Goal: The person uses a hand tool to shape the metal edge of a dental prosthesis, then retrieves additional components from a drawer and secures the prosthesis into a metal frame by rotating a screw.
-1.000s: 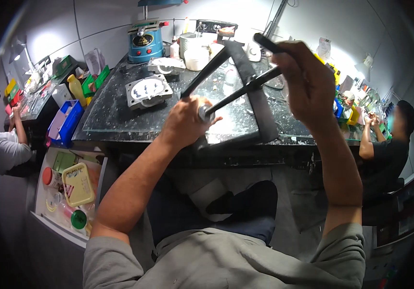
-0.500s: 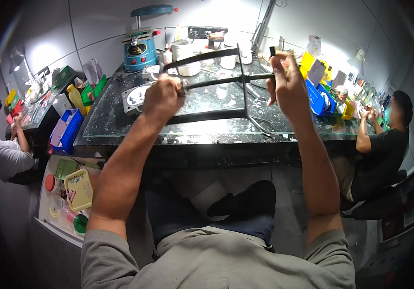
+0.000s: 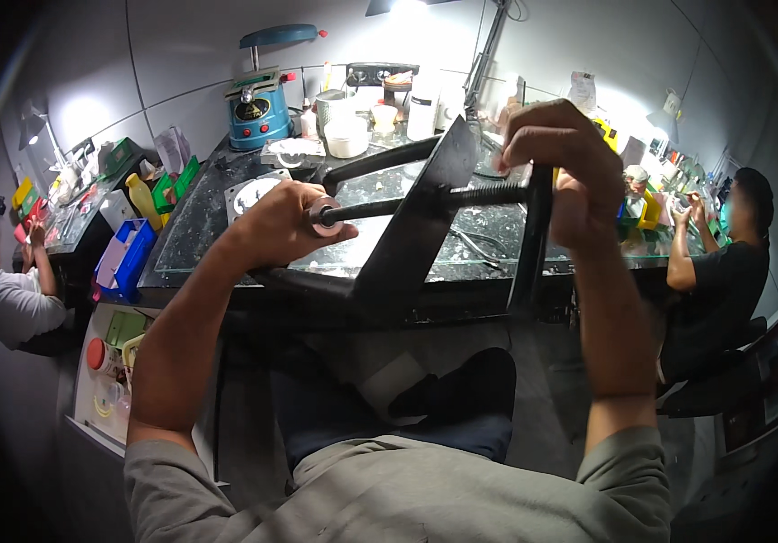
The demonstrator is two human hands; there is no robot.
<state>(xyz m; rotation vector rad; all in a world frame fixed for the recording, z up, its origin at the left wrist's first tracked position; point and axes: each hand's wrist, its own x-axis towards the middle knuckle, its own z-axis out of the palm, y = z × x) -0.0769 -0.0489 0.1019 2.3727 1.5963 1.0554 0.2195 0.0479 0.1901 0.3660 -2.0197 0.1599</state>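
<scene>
A black metal screw press [image 3: 416, 222] with a rectangular frame is held tilted in the air over the bench's front edge. My left hand [image 3: 271, 226] is closed at its left end, by a round metal end piece [image 3: 325, 217] on the screw. The threaded rod [image 3: 488, 195] runs rightward through the frame's wide flat plate to a black crossbar handle [image 3: 531, 244]. My right hand [image 3: 579, 167] curls its fingers over the top of that handle. Most of the left fingers are hidden behind the wrist and the end piece.
A dark, white-spattered bench [image 3: 192, 240] spans the front, with a blue machine [image 3: 260, 113] and white pots [image 3: 346, 136] at the back. An open drawer [image 3: 99, 430] of containers is at lower left. People sit at left [image 3: 23, 294] and right [image 3: 724, 240], near blue bins [image 3: 131, 253].
The press has come closer and tilted, with its flat plate turned more toward me. My right hand has gone from beside the handle to over its top, and the handle has turned.
</scene>
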